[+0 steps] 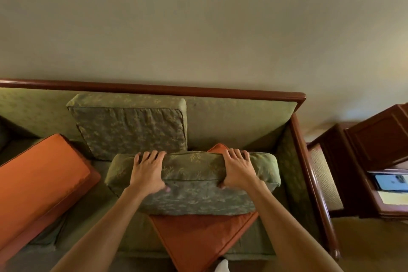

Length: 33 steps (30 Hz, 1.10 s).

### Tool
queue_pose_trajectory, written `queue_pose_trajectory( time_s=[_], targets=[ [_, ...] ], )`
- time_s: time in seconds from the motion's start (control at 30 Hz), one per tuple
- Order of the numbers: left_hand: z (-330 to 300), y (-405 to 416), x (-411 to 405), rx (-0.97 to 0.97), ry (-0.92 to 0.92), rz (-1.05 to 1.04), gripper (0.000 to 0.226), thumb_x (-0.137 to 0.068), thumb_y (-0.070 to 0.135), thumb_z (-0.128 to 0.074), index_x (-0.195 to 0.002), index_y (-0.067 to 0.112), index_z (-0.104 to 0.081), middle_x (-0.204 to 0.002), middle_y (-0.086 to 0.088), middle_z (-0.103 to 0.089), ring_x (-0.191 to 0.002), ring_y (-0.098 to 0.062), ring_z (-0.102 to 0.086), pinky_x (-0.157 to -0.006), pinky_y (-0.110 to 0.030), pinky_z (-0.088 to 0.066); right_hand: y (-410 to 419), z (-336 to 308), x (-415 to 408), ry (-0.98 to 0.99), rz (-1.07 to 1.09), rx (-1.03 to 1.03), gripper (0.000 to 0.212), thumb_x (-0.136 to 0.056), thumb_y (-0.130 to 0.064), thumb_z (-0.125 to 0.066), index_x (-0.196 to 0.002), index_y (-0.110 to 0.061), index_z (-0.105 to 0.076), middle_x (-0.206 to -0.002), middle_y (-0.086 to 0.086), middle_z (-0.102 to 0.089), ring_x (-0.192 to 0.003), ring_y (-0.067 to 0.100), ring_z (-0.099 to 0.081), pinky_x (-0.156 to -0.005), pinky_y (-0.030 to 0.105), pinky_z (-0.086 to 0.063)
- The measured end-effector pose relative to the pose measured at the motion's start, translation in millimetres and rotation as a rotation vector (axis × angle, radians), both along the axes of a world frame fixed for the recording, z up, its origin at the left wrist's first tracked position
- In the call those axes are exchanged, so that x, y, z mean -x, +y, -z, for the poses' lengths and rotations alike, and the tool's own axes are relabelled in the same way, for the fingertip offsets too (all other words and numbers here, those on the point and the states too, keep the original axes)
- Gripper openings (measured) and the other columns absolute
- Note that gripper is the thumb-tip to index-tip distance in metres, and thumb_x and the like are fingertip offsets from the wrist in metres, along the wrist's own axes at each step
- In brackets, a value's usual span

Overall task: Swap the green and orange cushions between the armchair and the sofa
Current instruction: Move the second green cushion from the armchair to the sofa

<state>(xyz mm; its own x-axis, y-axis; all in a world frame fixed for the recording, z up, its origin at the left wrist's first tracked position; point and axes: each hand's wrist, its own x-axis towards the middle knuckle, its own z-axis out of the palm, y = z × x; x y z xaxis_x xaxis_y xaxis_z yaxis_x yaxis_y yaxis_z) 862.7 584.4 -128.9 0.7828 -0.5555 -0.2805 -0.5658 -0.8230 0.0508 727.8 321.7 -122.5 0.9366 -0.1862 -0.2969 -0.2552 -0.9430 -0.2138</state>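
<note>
A green patterned cushion [194, 185] stands tilted over the sofa seat. My left hand [148, 172] grips its top edge on the left, fingers over the top and thumb on the front. My right hand [237, 170] grips the top edge on the right in the same way. An orange cushion [205, 238] lies flat on the seat under it, with one corner showing behind the green one. A second green cushion [130, 126] leans on the sofa back. Another orange cushion [42, 181] lies tilted at the left.
The sofa [242, 117] has green upholstery and a dark wooden frame, with its right armrest [313, 174] beside the held cushion. A wooden side table [375, 139] stands to the right, with a phone [391, 182] on its shelf. A plain wall rises behind.
</note>
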Motion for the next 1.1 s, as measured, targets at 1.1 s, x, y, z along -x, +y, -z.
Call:
queue_pose_trajectory(
  time_s=[1.1],
  targets=[
    [98, -16, -284, 0.068, 0.257, -0.129, 0.142, -0.044, 0.063, -0.09, -0.154, 0.017, -0.011, -0.152, -0.006, -0.027, -0.143, -0.034, -0.02, -0.12, -0.049, -0.012, -2, 54, -307, 0.307, -0.066, 0.27, 0.126, -0.067, -0.052, -0.084, -0.156, -0.017, -0.002, -0.162, 0.01, -0.011, -0.151, 0.032, -0.004, -0.12, 0.056, -0.004]
  ],
)
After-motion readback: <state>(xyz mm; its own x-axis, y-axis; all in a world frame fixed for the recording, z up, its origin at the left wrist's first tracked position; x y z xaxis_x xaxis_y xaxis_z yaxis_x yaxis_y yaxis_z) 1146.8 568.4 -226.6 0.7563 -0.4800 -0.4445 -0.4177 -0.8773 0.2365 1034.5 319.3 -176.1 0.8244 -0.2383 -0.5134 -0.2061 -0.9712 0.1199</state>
